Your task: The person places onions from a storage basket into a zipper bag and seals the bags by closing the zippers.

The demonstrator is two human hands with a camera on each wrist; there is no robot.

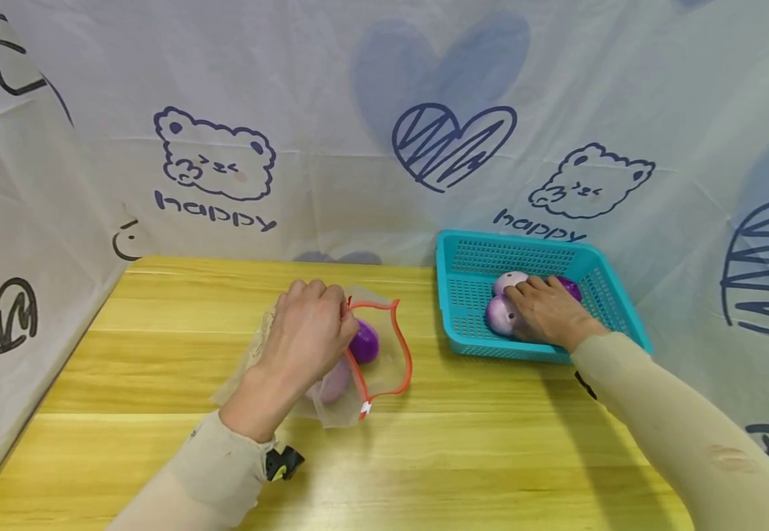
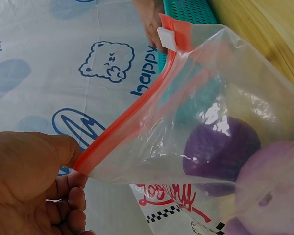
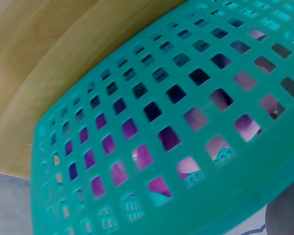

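My left hand (image 1: 307, 328) pinches the red zip edge of a clear plastic bag (image 2: 152, 161) between thumb and fingers. The bag's mouth gapes to the right. Inside it lie a dark purple round thing (image 2: 220, 149) and a paler, onion-like one (image 2: 272, 188) with a small brown stub. My right hand (image 1: 550, 313) reaches down into a turquoise basket (image 1: 453, 335), its fingers bent over the round things there. Beside the fingers are two pale purple-and-white ones (image 1: 500, 316) and a dark purple one (image 1: 571, 287). The hand hides whatever is beneath its fingers; the right wrist view shows mainly the basket's slotted wall.
A yellow wood-grain table (image 1: 424, 457) lies under the bag and basket. White cloth (image 1: 331, 110) printed with bears and hearts hangs behind it and at the sides. The basket stands close to the back cloth. A white slider (image 2: 167, 39) sits at one end of the red zip.
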